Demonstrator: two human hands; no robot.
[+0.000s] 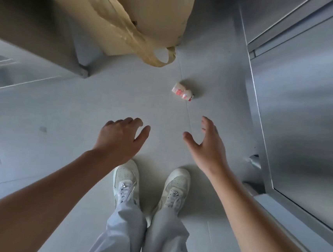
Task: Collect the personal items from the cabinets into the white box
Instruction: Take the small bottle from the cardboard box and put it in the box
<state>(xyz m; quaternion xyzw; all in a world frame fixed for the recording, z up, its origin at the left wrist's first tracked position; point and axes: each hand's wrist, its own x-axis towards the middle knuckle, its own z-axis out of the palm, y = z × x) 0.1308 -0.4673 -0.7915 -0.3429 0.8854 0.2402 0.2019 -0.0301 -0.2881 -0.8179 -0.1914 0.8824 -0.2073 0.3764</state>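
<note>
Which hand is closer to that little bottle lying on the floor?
The right hand: its straight fingers point toward the small white-and-red bottle, while the left hand hangs farther off, fingers loosely curled.

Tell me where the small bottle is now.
Head view, right of centre: the small bottle lies on the floor, beyond the right hand, near the beige bag.

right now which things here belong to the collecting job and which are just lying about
Job: small bottle, on its side on the floor, likely an item; left hand and right hand, both open; metal cabinet.
Just lying about: cardboard box; its peeling tape strip.
</note>
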